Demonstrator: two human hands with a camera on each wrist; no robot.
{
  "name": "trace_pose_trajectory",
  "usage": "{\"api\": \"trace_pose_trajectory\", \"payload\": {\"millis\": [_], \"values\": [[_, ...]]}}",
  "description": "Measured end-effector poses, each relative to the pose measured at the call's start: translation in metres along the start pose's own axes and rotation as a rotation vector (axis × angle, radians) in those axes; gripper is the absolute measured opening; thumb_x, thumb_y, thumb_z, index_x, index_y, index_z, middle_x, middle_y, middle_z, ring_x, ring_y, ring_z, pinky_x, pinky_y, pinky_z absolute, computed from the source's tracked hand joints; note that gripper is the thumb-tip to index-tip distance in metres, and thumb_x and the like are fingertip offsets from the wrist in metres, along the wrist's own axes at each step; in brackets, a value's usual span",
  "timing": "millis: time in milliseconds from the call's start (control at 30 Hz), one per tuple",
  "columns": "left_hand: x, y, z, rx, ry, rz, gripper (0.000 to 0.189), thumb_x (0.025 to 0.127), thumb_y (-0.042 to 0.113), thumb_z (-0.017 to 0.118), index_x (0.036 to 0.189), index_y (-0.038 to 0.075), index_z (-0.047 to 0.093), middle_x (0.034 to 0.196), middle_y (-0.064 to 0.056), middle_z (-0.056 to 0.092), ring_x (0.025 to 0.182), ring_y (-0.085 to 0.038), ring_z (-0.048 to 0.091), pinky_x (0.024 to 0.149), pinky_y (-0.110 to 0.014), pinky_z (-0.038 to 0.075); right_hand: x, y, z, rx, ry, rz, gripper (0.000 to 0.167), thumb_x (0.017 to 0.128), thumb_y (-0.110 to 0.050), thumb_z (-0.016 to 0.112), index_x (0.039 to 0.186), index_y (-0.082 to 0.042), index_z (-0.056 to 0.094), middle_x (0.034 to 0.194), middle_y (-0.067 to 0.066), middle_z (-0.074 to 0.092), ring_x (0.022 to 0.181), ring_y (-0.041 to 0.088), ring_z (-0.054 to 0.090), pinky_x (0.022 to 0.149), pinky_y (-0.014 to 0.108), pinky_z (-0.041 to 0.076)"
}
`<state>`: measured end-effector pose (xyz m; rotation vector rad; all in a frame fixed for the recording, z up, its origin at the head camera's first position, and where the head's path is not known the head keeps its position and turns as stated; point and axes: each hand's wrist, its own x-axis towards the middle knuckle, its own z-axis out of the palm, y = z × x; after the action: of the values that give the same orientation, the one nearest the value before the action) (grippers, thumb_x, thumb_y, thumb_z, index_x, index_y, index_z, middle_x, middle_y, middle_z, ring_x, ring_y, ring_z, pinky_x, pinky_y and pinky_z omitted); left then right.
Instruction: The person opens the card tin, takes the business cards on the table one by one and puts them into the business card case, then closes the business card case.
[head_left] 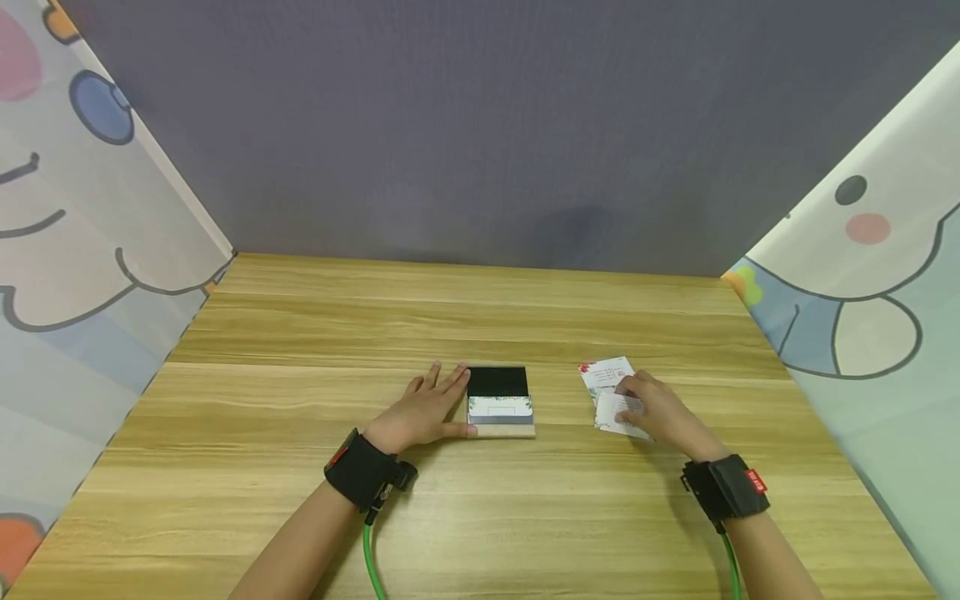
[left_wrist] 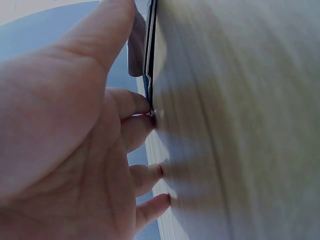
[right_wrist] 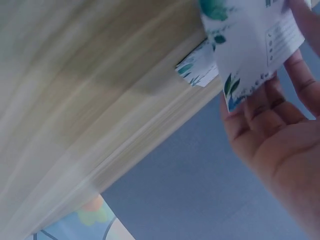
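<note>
An opened card case (head_left: 498, 382), black inside its upper half, lies on the table with a floral white card (head_left: 500, 407) in its lower half. My left hand (head_left: 427, 412) rests at the case's left edge, its fingers stretched out. In the left wrist view the left thumb (left_wrist: 100, 35) lies along the thin case, and several fingertips touch the wood. To the right, my right hand (head_left: 654, 406) pinches a white business card (right_wrist: 250, 55) with green leaf prints, lifted off the table. Beneath it lie other cards, one with a red flower (head_left: 604, 372) in its corner.
Wood-grain tabletop (head_left: 300, 467) surrounds the case and cards. A dark grey panel (head_left: 480, 133) stands at the back edge, with cartoon-printed sheets (head_left: 847, 250) on both sides. Each wrist wears a black strap with a green cable (head_left: 371, 558).
</note>
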<state>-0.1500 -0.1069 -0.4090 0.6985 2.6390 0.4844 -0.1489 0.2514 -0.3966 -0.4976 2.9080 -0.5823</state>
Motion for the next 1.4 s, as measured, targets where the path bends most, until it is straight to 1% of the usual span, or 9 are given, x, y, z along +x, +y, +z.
{"api": "trace_pose_trajectory", "payload": {"millis": [67, 133, 267, 467, 667, 800, 933, 1267, 1400], "values": [[0.000, 0.000, 0.000, 0.002, -0.001, 0.001, 0.088, 0.084, 0.055, 0.053, 0.148, 0.009, 0.014, 0.155, -0.005, 0.008, 0.140, -0.038, 0.001, 0.110, -0.055, 0.013, 0.001, -0.001, 0.000, 0.025, 0.009, -0.015, 0.017, 0.082, -0.003, 0.065, 0.098, 0.000, 0.060, 0.097, 0.014, 0.061, 0.092, 0.031, 0.061, 0.073, 0.040, 0.049], [0.000, 0.000, 0.000, 0.004, 0.001, 0.003, 0.088, 0.084, 0.055, 0.053, 0.148, 0.009, 0.015, 0.155, -0.006, 0.009, 0.140, -0.039, 0.001, 0.110, -0.055, 0.013, 0.003, -0.002, -0.001, 0.041, 0.031, -0.040, 0.012, 0.084, 0.000, 0.061, 0.096, -0.001, 0.061, 0.095, 0.014, 0.064, 0.087, 0.026, 0.062, 0.069, 0.037, 0.049], [0.001, -0.001, 0.001, 0.011, 0.003, 0.004, 0.088, 0.083, 0.056, 0.052, 0.148, 0.010, 0.014, 0.155, -0.005, 0.008, 0.140, -0.038, 0.001, 0.110, -0.055, 0.013, 0.006, -0.006, -0.002, 0.037, 0.084, -0.088, 0.012, 0.085, 0.004, 0.058, 0.094, -0.002, 0.062, 0.089, 0.009, 0.065, 0.078, 0.017, 0.059, 0.065, 0.032, 0.047], [0.000, -0.001, 0.001, 0.019, 0.009, 0.008, 0.088, 0.083, 0.057, 0.052, 0.148, 0.010, 0.015, 0.155, -0.005, 0.009, 0.140, -0.039, 0.002, 0.110, -0.055, 0.013, 0.012, -0.018, 0.000, 0.041, 0.134, -0.132, 0.014, 0.085, 0.004, 0.058, 0.096, -0.002, 0.063, 0.091, 0.011, 0.065, 0.082, 0.022, 0.062, 0.069, 0.036, 0.050], [-0.001, 0.000, 0.001, 0.004, 0.011, 0.007, 0.088, 0.083, 0.056, 0.053, 0.148, 0.010, 0.015, 0.155, -0.005, 0.009, 0.140, -0.039, 0.002, 0.110, -0.055, 0.013, 0.022, -0.037, 0.004, 0.089, 0.144, -0.159, 0.015, 0.086, 0.002, 0.057, 0.100, -0.002, 0.063, 0.098, 0.013, 0.065, 0.086, 0.024, 0.063, 0.073, 0.037, 0.051], [0.000, -0.001, 0.002, 0.000, 0.011, 0.007, 0.088, 0.083, 0.056, 0.053, 0.148, 0.010, 0.015, 0.155, -0.005, 0.009, 0.140, -0.039, 0.001, 0.110, -0.055, 0.013, 0.031, -0.053, 0.006, 0.124, 0.150, -0.184, 0.016, 0.087, 0.002, 0.057, 0.100, -0.002, 0.064, 0.096, 0.013, 0.066, 0.085, 0.023, 0.063, 0.071, 0.034, 0.052], [0.000, -0.002, 0.003, 0.001, 0.010, 0.003, 0.088, 0.084, 0.056, 0.053, 0.148, 0.010, 0.015, 0.155, -0.005, 0.008, 0.140, -0.038, 0.002, 0.110, -0.055, 0.013, 0.040, -0.068, 0.010, 0.145, 0.150, -0.201, 0.017, 0.087, 0.002, 0.056, 0.102, -0.002, 0.064, 0.096, 0.012, 0.066, 0.083, 0.021, 0.063, 0.069, 0.032, 0.050], [0.001, -0.001, 0.002, 0.017, 0.017, 0.005, 0.088, 0.083, 0.056, 0.053, 0.147, 0.009, 0.016, 0.155, -0.005, 0.009, 0.140, -0.039, 0.003, 0.110, -0.055, 0.014, 0.056, -0.096, 0.022, 0.195, 0.139, -0.279, 0.020, 0.088, -0.002, 0.057, 0.107, -0.002, 0.064, 0.101, 0.012, 0.065, 0.089, 0.022, 0.063, 0.076, 0.030, 0.051], [0.001, -0.001, 0.003, 0.030, 0.020, -0.001, 0.088, 0.083, 0.057, 0.053, 0.147, 0.010, 0.016, 0.155, -0.004, 0.010, 0.140, -0.039, 0.004, 0.110, -0.054, 0.015, 0.063, -0.106, 0.026, 0.206, 0.146, -0.304, 0.019, 0.088, -0.003, 0.058, 0.106, -0.003, 0.064, 0.100, 0.011, 0.065, 0.088, 0.022, 0.063, 0.075, 0.030, 0.051]]}}
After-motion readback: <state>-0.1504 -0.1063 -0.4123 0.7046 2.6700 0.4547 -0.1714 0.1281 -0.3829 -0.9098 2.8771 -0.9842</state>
